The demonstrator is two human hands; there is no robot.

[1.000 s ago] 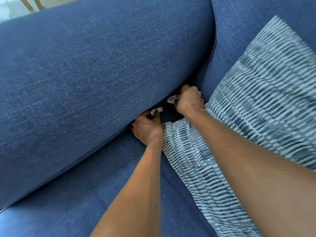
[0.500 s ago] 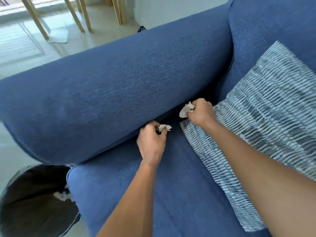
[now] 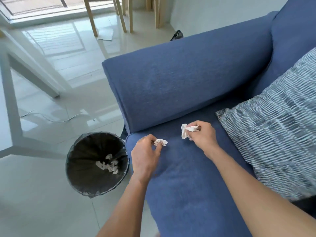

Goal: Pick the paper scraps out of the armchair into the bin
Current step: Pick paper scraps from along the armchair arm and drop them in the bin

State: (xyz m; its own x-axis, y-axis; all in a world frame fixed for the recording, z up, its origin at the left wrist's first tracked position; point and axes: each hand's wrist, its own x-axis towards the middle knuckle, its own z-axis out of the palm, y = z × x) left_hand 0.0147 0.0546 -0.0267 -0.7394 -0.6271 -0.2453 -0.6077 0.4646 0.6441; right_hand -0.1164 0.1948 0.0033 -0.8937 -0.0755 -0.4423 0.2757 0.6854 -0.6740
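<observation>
Currently | left hand (image 3: 145, 156) pinches small scrap (image 3: 160, 142) | right hand (image 3: 203, 139) pinches larger scrap (image 3: 187, 131) | risk: bin (image 3: 85, 151) well aside; light fingertip hold could drop either scrap onto floor (image 3: 42, 194).

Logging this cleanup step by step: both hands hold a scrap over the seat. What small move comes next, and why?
Probably swing the left hand leftward over the bin and release its small scrap: that hand is nearer the bin, which stands open on the floor beside the seat. The right hand, pinching the larger scrap, can follow.
</observation>
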